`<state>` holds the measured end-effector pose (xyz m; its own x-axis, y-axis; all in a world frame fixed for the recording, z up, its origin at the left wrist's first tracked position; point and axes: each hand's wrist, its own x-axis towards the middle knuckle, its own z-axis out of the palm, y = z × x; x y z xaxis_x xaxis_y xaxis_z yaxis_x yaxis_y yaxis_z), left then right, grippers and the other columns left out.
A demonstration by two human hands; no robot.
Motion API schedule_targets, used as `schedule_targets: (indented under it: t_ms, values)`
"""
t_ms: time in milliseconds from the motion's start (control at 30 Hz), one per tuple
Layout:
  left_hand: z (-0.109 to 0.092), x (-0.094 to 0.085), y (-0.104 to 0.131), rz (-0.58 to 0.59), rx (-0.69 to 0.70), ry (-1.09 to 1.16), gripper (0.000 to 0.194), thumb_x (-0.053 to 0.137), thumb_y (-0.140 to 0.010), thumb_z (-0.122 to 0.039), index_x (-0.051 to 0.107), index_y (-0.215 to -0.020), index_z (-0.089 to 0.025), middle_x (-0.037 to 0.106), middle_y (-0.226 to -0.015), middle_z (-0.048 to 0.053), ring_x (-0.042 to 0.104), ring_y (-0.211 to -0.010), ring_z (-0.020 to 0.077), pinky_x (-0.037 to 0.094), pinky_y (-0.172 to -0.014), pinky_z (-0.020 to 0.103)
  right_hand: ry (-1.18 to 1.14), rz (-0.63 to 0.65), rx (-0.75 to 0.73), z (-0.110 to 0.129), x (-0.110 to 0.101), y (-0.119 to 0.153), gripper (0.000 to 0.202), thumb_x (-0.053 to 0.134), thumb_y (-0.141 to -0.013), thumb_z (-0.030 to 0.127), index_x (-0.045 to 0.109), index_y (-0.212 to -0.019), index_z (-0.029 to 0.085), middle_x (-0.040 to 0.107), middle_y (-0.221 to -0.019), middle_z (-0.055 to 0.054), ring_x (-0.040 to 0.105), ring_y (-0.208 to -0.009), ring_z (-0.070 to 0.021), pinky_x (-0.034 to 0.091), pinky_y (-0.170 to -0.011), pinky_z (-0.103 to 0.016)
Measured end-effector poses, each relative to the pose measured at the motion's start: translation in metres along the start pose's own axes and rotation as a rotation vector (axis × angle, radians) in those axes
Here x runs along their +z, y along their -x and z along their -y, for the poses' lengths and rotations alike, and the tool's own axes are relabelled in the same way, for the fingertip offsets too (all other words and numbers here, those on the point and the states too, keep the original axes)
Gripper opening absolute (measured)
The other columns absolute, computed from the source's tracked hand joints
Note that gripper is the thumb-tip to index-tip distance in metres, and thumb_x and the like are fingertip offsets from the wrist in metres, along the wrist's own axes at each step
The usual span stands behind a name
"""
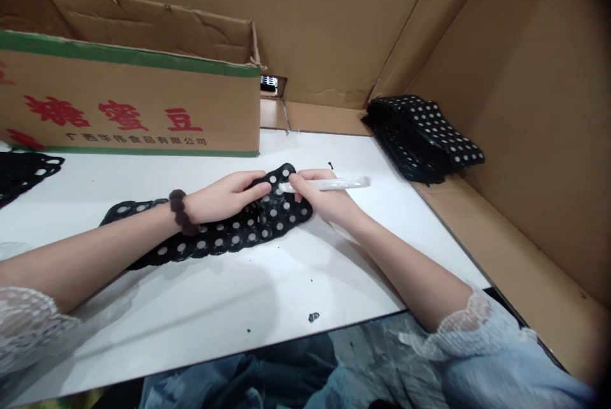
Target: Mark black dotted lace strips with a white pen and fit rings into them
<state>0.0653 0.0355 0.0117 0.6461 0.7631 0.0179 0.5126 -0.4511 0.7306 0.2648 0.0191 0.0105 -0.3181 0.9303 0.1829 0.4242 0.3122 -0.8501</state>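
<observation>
While the left hand [233,196], half curled with its thumb on top, steadies one end of a black white-dotted strip [227,235] on the white tabletop [205,307], the right hand [322,196] pinches a slim, white pen-like tool [341,184] against that end. Glossy and layered, the strip looks light, pliable and perhaps slippery, best gripped by its thicker outer edges.
</observation>
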Motion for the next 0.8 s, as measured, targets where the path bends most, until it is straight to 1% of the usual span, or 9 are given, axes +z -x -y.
schedule_targets:
  t_ms: [100, 167, 267, 367, 467, 567, 633, 700, 800]
  values:
    - [-0.0009, 0.0012, -0.0021, 0.039, 0.003, 0.050, 0.034, 0.032, -0.086, -0.043, 0.052, -0.095, -0.018, 0.058, -0.098, 0.001, 0.050, -0.092, 0.0172, 0.035, -0.086, 0.027, 0.012, -0.030, -0.072, 0.0012, 0.0014, 0.0004, 0.038, 0.043, -0.082, 0.041, 0.051, -0.056, 0.015, 0.048, -0.057, 0.002, 0.043, -0.056, -0.0086, 0.029, -0.053, -0.022]
    - [-0.0011, 0.0025, -0.0031, 0.066, -0.007, 0.054, 0.033, 0.033, -0.085, -0.043, 0.053, -0.089, -0.017, 0.058, -0.090, 0.000, 0.050, -0.086, 0.0166, 0.037, -0.082, 0.027, 0.008, -0.045, -0.100, 0.0012, 0.0016, 0.0002, 0.038, 0.041, -0.083, 0.040, 0.050, -0.056, 0.015, 0.048, -0.057, 0.002, 0.044, -0.058, -0.0088, 0.031, -0.055, -0.022]
    - [-0.0014, 0.0051, -0.0033, 0.003, 0.009, 0.027, 0.030, 0.035, -0.084, -0.042, 0.051, -0.085, -0.017, 0.054, -0.081, 0.000, 0.048, -0.076, 0.0151, 0.038, -0.073, 0.026, -0.005, -0.056, -0.087, 0.0012, 0.0001, -0.0004, 0.039, 0.039, -0.084, 0.038, 0.048, -0.054, 0.015, 0.047, -0.054, 0.002, 0.043, -0.056, -0.0086, 0.031, -0.056, -0.022]
    - [-0.0024, 0.0074, -0.0022, -0.046, 0.039, 0.042, 0.026, 0.036, -0.084, -0.040, 0.049, -0.085, -0.017, 0.050, -0.079, -0.001, 0.046, -0.075, 0.0146, 0.037, -0.072, 0.026, -0.011, -0.053, -0.076, 0.0021, -0.0018, -0.0011, 0.038, 0.040, -0.083, 0.035, 0.044, -0.052, 0.015, 0.043, -0.052, 0.003, 0.041, -0.054, -0.0083, 0.030, -0.055, -0.022]
    - [-0.0029, 0.0077, -0.0012, -0.037, 0.024, 0.117, 0.022, 0.036, -0.083, -0.038, 0.045, -0.080, -0.018, 0.045, -0.076, -0.002, 0.043, -0.072, 0.0137, 0.035, -0.070, 0.026, -0.042, -0.017, -0.064, 0.0032, -0.0017, -0.0011, 0.036, 0.040, -0.083, 0.033, 0.040, -0.051, 0.016, 0.038, -0.051, 0.003, 0.038, -0.052, -0.0079, 0.029, -0.053, -0.021]
    - [-0.0024, 0.0067, -0.0010, -0.022, 0.010, 0.201, 0.017, 0.036, -0.081, -0.032, 0.042, -0.072, -0.018, 0.042, -0.072, -0.003, 0.040, -0.069, 0.0129, 0.034, -0.067, 0.025, -0.119, 0.035, -0.035, 0.0037, 0.0004, -0.0001, 0.034, 0.040, -0.082, 0.032, 0.041, -0.053, 0.016, 0.039, -0.052, 0.003, 0.039, -0.052, -0.0080, 0.031, -0.052, -0.021]
    - [-0.0021, 0.0062, -0.0010, -0.034, 0.009, 0.222, 0.015, 0.036, -0.079, -0.028, 0.039, -0.068, -0.018, 0.041, -0.069, -0.003, 0.039, -0.067, 0.0127, 0.033, -0.066, 0.024, -0.157, 0.047, -0.022, 0.0040, 0.0017, 0.0007, 0.033, 0.040, -0.082, 0.032, 0.042, -0.053, 0.016, 0.040, -0.052, 0.003, 0.040, -0.052, -0.0081, 0.032, -0.052, -0.021]
    - [-0.0022, 0.0065, -0.0009, -0.040, 0.006, 0.235, 0.017, 0.036, -0.080, -0.030, 0.039, -0.067, -0.018, 0.041, -0.069, -0.002, 0.038, -0.067, 0.0128, 0.033, -0.065, 0.024, -0.168, 0.041, -0.013, 0.0044, 0.0023, 0.0012, 0.033, 0.041, -0.081, 0.032, 0.041, -0.053, 0.016, 0.040, -0.051, 0.004, 0.040, -0.052, -0.0079, 0.032, -0.052, -0.021]
    - [-0.0027, 0.0076, -0.0004, -0.011, -0.005, 0.265, 0.023, 0.037, -0.082, -0.038, 0.045, -0.076, -0.017, 0.046, -0.075, -0.001, 0.042, -0.071, 0.0134, 0.036, -0.068, 0.024, -0.192, 0.027, 0.002, 0.0045, 0.0023, 0.0010, 0.034, 0.041, -0.081, 0.030, 0.039, -0.050, 0.016, 0.039, -0.050, 0.004, 0.039, -0.050, -0.0071, 0.031, -0.051, -0.020]
